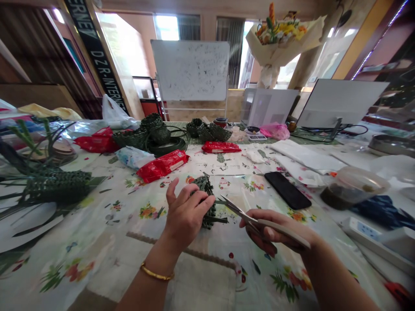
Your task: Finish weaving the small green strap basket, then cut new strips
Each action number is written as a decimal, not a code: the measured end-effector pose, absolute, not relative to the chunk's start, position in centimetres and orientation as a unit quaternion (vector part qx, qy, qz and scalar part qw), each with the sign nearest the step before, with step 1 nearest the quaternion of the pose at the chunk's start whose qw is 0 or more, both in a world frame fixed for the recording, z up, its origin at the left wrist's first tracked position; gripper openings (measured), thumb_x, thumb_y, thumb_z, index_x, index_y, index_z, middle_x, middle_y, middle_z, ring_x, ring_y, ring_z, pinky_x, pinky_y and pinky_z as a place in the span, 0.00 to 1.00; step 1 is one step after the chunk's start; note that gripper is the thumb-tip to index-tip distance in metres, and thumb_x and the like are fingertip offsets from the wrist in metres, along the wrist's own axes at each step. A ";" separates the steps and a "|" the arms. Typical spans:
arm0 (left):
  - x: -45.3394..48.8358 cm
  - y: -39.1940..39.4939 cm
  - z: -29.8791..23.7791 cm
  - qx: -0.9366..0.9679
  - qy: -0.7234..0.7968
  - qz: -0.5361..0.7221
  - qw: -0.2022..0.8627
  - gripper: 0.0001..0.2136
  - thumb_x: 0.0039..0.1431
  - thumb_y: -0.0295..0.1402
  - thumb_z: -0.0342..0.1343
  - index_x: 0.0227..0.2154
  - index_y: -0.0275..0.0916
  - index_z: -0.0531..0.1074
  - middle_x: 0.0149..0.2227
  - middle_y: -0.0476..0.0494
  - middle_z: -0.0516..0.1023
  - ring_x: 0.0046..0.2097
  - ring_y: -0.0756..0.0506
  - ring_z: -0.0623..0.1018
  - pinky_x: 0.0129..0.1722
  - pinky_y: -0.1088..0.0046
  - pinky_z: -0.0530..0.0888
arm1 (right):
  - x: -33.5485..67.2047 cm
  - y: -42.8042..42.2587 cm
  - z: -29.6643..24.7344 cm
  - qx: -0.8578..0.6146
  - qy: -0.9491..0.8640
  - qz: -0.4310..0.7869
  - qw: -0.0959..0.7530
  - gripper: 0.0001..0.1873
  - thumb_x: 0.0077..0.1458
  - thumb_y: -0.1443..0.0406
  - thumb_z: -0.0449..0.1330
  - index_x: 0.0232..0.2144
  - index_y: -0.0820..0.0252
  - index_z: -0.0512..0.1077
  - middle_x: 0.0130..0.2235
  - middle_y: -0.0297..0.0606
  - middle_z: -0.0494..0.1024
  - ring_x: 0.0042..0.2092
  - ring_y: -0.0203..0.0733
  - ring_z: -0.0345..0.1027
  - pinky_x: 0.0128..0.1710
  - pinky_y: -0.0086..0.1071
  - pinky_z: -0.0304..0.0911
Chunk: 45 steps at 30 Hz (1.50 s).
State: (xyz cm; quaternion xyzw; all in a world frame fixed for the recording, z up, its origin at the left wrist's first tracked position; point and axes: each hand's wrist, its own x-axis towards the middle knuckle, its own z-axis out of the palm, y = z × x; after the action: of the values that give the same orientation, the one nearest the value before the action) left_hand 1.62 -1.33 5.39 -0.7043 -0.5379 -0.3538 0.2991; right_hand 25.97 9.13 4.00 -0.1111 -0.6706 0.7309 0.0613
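Note:
In the middle of the table, my left hand (186,216) is closed over a small dark green woven piece (210,209); its fingers lie across the top and hide much of it. A short strip end sticks out of the weave toward the right. My right hand (275,231) holds a pair of scissors (238,211) by the handles. The scissor tips point up and left, close to the woven piece but apart from it. The blades look slightly parted.
Red packets (164,166) lie beyond my hands, with green woven baskets (155,129) and a strip coil behind. A larger unfinished weave (58,185) is at left. To the right are a black phone (288,190), a tub of dark liquid (353,188) and a power strip (372,237).

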 end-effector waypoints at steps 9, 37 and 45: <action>1.3 -1.3 5.2 -0.701 -0.542 -0.353 0.301 0.11 0.56 0.22 0.52 0.36 0.44 0.74 0.31 0.51 0.79 0.42 0.45 0.72 0.59 0.52 0.50 | 26.0 8.9 4.3 -0.170 -0.650 0.739 0.053 0.24 0.50 0.54 0.62 0.44 0.64 0.68 0.22 0.26 0.62 0.18 0.25 0.54 0.16 0.22 0.52; 2.3 -0.8 3.9 -0.592 -0.579 -0.549 0.110 0.09 0.56 0.34 0.57 0.40 0.40 0.74 0.36 0.45 0.80 0.38 0.47 0.76 0.43 0.67 0.70 | 23.2 9.5 2.9 -0.381 -0.753 0.466 0.267 0.15 0.48 0.53 0.62 0.28 0.59 0.77 0.28 0.37 0.77 0.32 0.42 0.69 0.34 0.35 0.63; -2.7 1.1 3.1 -0.152 -0.652 -0.695 -0.264 0.23 0.48 0.38 0.60 0.49 0.43 0.67 0.52 0.43 0.71 0.48 0.43 0.72 0.33 0.72 0.70 | 21.2 7.6 1.8 -0.318 -0.664 0.629 0.250 0.20 0.43 0.55 0.67 0.39 0.56 0.78 0.39 0.39 0.80 0.42 0.46 0.73 0.47 0.43 0.65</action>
State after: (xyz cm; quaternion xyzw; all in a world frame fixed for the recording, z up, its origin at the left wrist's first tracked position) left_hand -2.67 1.06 3.09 -0.1521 -0.6519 -0.6946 -0.2636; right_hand 21.17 7.58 1.81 -0.3182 -0.6642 0.6286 0.2499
